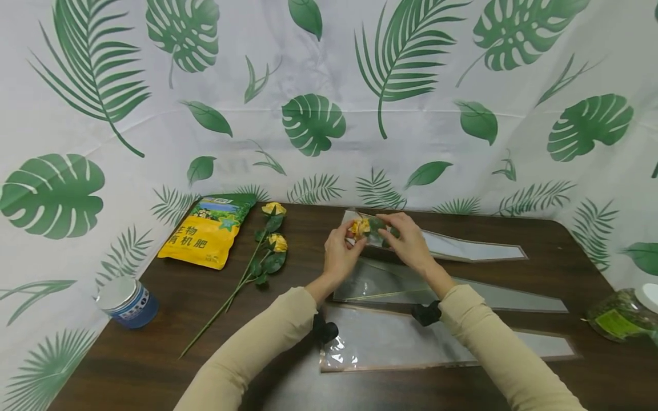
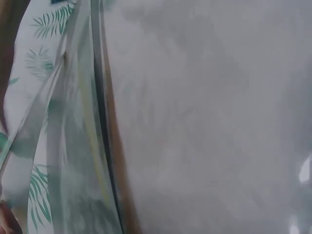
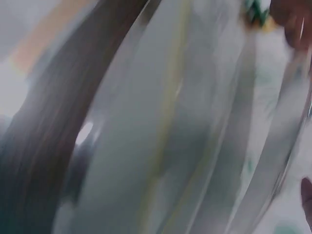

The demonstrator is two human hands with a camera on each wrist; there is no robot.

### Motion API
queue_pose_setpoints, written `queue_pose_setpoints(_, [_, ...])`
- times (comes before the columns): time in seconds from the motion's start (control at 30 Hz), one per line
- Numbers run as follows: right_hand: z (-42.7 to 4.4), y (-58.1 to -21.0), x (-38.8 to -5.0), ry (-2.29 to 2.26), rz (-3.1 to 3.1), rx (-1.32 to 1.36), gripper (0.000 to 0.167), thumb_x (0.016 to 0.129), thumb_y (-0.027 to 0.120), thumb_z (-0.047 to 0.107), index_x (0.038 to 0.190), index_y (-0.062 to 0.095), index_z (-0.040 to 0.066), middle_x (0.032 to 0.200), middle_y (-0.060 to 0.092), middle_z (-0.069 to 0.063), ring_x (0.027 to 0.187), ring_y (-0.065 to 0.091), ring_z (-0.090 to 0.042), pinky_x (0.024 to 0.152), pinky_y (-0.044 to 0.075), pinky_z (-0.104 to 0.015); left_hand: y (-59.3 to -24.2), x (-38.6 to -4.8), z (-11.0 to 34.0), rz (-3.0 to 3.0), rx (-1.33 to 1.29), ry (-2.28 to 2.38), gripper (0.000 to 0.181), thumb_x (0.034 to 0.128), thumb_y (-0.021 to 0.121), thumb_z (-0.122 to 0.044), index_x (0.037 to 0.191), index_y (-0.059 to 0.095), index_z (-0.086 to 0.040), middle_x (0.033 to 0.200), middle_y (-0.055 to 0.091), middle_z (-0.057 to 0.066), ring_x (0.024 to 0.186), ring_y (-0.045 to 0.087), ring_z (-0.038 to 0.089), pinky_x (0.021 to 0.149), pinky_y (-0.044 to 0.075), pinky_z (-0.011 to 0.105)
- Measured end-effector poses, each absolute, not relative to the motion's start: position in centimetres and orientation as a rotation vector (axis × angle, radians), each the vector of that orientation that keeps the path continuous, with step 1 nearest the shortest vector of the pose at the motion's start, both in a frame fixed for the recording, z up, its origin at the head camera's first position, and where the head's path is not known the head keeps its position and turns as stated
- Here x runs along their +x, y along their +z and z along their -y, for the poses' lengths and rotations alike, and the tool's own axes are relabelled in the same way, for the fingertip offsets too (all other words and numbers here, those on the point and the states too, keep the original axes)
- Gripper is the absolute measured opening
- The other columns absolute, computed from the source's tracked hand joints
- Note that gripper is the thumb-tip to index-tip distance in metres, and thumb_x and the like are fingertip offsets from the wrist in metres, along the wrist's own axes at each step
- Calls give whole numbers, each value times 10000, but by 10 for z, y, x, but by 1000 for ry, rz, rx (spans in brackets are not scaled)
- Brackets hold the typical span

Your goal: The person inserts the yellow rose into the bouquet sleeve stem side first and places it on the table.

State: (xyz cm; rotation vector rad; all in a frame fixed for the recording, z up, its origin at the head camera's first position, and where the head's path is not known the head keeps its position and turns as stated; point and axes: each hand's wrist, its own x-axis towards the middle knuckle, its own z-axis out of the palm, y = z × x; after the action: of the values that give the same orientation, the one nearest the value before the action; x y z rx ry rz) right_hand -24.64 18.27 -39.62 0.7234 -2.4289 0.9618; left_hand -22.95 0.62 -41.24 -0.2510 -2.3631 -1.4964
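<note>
At the back of the table both hands are close together at the wide end of a clear flower sleeve (image 1: 452,247). A yellow rose (image 1: 360,227) with green leaves lies at this sleeve's mouth. My left hand (image 1: 340,254) grips the sleeve's edge beside the bloom. My right hand (image 1: 407,241) pinches the rose by its leaves; fingers partly hide the contact. Below the forearms lie a second sleeve (image 1: 514,297) and a third sleeve (image 1: 375,337). The left wrist view shows the near sleeve's film (image 2: 204,122); in the right wrist view the sleeves are blurred.
Two yellow roses (image 1: 278,243) on long stems lie at the left. Behind them rests a yellow fertilizer bag (image 1: 197,231). A blue tin (image 1: 132,305) stands near the left edge, and a white-lidded jar (image 1: 619,314) sits at the right. A leaf-print cloth (image 1: 319,57) hangs behind the table.
</note>
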Motion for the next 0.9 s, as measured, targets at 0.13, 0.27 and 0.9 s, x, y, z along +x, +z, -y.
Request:
queue_pose_setpoints(0.13, [-224,-411,-247,802,2635,765,545,819,720,98,1295,509,-65,1291,486,-306,1167,460,-461,927,389,-595,-427,-242,2,2334,-320,-1539,441,839,711,-202,1229,593,-33,879,605,82,685,567,149,632,477,241])
queue_pose_setpoints(0.27, [-248,-421,-250,723,2817,752,603,867,676,151,1361,416,-79,1388,355,-362,1238,387,-520,975,341,-629,-428,-247,10,2394,-339,-1570,447,842,708,-176,1251,586,-39,884,625,78,713,555,153,656,464,248])
queue_pose_setpoints(0.9, [-256,-425,-260,684,3110,626,647,941,574,239,1440,278,-48,1452,168,-394,1317,189,-560,1023,233,-663,-421,-265,9,2710,-402,-1703,426,893,601,-13,1313,532,-23,1040,647,158,861,542,186,684,426,216])
